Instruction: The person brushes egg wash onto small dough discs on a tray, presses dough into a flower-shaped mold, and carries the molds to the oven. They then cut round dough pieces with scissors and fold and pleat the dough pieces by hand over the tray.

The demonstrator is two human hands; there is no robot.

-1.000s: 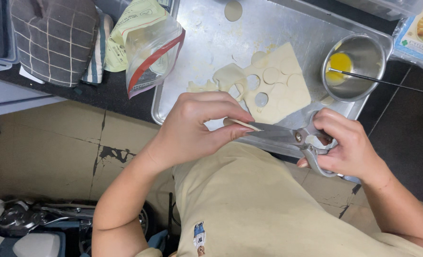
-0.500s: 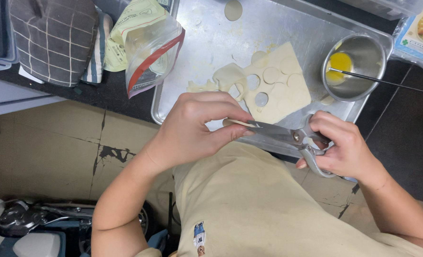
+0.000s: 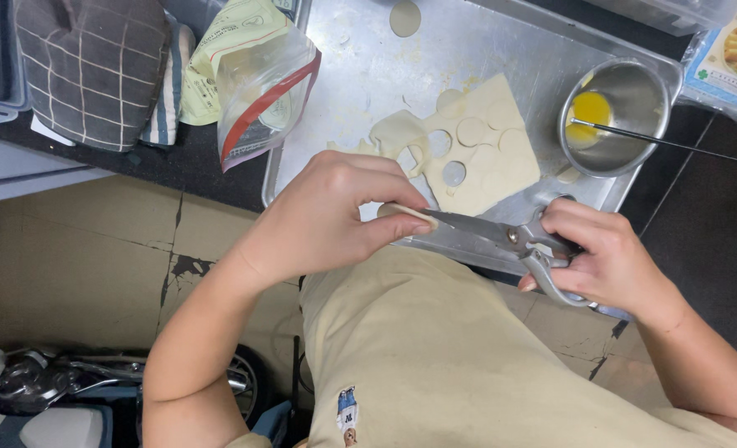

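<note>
Two hands | right hand (image 3: 609, 257) – grey scissors (image 3: 501, 234) | left hand (image 3: 335, 216) – pale dough piece (image 3: 408, 211)

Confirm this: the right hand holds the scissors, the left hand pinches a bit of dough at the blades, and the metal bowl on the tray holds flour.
Not flour. The head view shows the metal bowl on the tray holding a yellow liquid, seemingly beaten egg. The rest stands: the right hand holds the scissors, and the left hand pinches a bit of dough at the blades.
</note>
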